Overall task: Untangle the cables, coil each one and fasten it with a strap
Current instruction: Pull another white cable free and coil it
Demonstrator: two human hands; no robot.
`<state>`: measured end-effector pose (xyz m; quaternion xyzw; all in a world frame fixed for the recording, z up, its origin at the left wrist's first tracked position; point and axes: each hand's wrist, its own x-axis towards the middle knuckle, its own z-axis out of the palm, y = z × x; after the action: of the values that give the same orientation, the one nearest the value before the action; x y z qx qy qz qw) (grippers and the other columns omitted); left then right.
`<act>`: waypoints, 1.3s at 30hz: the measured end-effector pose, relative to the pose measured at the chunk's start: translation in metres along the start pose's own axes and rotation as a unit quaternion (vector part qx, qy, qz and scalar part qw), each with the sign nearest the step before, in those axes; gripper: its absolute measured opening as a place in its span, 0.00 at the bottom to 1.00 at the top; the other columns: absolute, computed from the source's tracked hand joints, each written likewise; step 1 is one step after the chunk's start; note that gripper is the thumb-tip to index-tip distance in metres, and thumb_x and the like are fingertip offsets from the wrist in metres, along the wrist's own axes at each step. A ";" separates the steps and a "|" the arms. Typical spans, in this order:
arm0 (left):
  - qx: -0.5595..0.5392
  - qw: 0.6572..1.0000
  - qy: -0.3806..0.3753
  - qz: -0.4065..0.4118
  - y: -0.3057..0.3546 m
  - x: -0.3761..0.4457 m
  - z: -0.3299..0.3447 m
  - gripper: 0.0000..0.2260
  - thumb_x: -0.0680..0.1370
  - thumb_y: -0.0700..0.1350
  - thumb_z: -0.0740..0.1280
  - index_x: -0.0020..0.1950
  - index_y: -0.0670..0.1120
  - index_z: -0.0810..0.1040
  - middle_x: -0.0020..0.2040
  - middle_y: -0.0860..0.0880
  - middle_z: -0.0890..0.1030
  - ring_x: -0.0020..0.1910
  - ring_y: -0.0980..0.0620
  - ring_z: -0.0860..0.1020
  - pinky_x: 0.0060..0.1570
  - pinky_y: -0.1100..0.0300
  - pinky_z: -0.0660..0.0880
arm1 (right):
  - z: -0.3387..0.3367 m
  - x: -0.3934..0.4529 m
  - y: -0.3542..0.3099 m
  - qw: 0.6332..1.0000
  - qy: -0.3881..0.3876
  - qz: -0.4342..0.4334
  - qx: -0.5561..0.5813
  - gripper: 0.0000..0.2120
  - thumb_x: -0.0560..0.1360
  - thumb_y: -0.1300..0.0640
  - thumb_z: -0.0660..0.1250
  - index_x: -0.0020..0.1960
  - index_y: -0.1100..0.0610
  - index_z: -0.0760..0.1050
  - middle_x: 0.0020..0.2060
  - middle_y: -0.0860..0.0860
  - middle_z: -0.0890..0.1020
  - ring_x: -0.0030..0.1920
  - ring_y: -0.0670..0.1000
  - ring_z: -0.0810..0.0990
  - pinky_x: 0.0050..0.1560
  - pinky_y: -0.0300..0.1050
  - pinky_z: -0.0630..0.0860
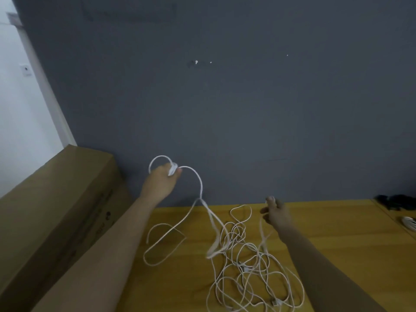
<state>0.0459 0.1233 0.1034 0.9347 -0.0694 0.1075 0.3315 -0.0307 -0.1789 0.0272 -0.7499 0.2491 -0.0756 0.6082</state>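
A tangle of thin white cables (247,266) lies on the yellow wooden table (337,221). My left hand (162,180) is raised in front of the grey wall and grips a white cable (200,183). That cable loops over my fingers and hangs down in a long strand into the tangle. My right hand (275,213) hovers lower, just above the table's far edge, with its fingers curled. A thin strand (262,230) rises from the tangle straight up to its fingers. A single open loop of cable (157,251) lies to the left of the pile.
A long cardboard box (56,210) runs along the table's left side. Dark straps (396,201) lie at the far right edge, with a white bundle (409,224) just below them. The grey wall (225,97) stands directly behind the table.
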 end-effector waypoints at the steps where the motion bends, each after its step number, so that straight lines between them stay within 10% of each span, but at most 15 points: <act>1: 0.006 1.000 -0.003 0.019 0.008 0.000 0.003 0.12 0.81 0.52 0.60 0.41 0.48 0.73 0.43 0.45 0.78 0.47 0.41 0.78 0.42 0.55 0.69 | 0.005 -0.002 -0.007 0.999 -0.028 -0.001 -0.022 0.14 0.82 0.54 0.56 0.62 0.62 0.71 0.43 0.57 0.79 0.40 0.54 0.76 0.43 0.48 0.72; 10: 0.105 0.979 0.053 0.169 0.051 -0.007 0.014 0.13 0.81 0.50 0.60 0.41 0.44 0.72 0.40 0.49 0.76 0.41 0.48 0.74 0.36 0.57 0.65 | 0.035 -0.019 -0.062 0.920 -0.011 -0.244 -0.306 0.26 0.81 0.42 0.52 0.76 0.52 0.58 0.75 0.52 0.60 0.74 0.55 0.52 0.72 0.53 0.52; 13: 0.076 0.978 0.047 0.188 0.061 -0.010 0.017 0.13 0.81 0.51 0.59 0.40 0.45 0.70 0.37 0.51 0.73 0.39 0.49 0.72 0.35 0.56 0.66 | 0.047 -0.023 -0.076 0.925 -0.144 -0.259 -0.237 0.24 0.82 0.45 0.53 0.75 0.53 0.60 0.72 0.50 0.66 0.73 0.53 0.60 0.69 0.44 0.58; 16: 0.058 0.974 0.031 0.216 0.074 -0.015 0.019 0.14 0.81 0.52 0.59 0.39 0.46 0.67 0.36 0.53 0.70 0.37 0.51 0.69 0.34 0.56 0.65 | 0.057 -0.027 -0.079 0.944 -0.201 -0.232 -0.117 0.15 0.82 0.55 0.57 0.63 0.61 0.74 0.49 0.54 0.82 0.53 0.51 0.78 0.46 0.29 0.69; 20: 0.025 0.983 0.014 0.180 0.074 -0.014 0.012 0.17 0.80 0.54 0.62 0.40 0.42 0.68 0.36 0.48 0.73 0.37 0.48 0.71 0.34 0.52 0.67 | 0.052 -0.025 -0.068 0.934 -0.134 -0.243 -0.225 0.11 0.81 0.53 0.59 0.47 0.56 0.77 0.35 0.51 0.79 0.39 0.53 0.79 0.42 0.47 0.73; 23: 0.035 0.989 -0.038 0.142 0.066 -0.015 0.006 0.18 0.80 0.54 0.62 0.40 0.41 0.68 0.37 0.47 0.71 0.36 0.49 0.69 0.36 0.53 0.67 | 0.038 -0.016 -0.071 0.828 0.002 -0.329 -0.455 0.12 0.80 0.50 0.60 0.50 0.55 0.79 0.45 0.53 0.81 0.48 0.58 0.79 0.58 0.52 0.70; 26: 0.007 0.982 -0.164 0.092 0.068 -0.021 0.000 0.18 0.80 0.57 0.59 0.42 0.44 0.72 0.39 0.49 0.75 0.36 0.52 0.73 0.40 0.54 0.70 | 0.032 -0.010 -0.089 0.765 0.140 -0.479 -0.407 0.08 0.75 0.57 0.69 0.42 0.62 0.79 0.37 0.58 0.77 0.41 0.61 0.78 0.61 0.62 0.70; 31: -0.234 0.907 -0.346 0.061 0.089 -0.031 -0.012 0.19 0.81 0.57 0.58 0.35 0.47 0.68 0.24 0.54 0.63 0.22 0.55 0.60 0.29 0.60 0.63 | 0.038 -0.010 -0.118 0.791 0.143 -0.524 -0.282 0.08 0.76 0.61 0.68 0.43 0.66 0.77 0.43 0.62 0.75 0.45 0.62 0.74 0.50 0.58 0.74; 39: -0.604 0.765 -0.222 0.014 0.113 -0.018 -0.027 0.16 0.80 0.53 0.56 0.35 0.47 0.65 0.21 0.55 0.58 0.19 0.58 0.55 0.22 0.67 0.62 | 0.052 -0.029 -0.087 0.878 -0.020 -0.445 -0.176 0.15 0.78 0.70 0.59 0.62 0.63 0.76 0.57 0.58 0.80 0.57 0.56 0.79 0.56 0.45 0.73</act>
<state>0.0014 0.0544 0.1873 0.5381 -0.2049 -0.1625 0.8013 -0.0096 -0.1086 0.1020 -0.8778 -0.1142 -0.2784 0.3727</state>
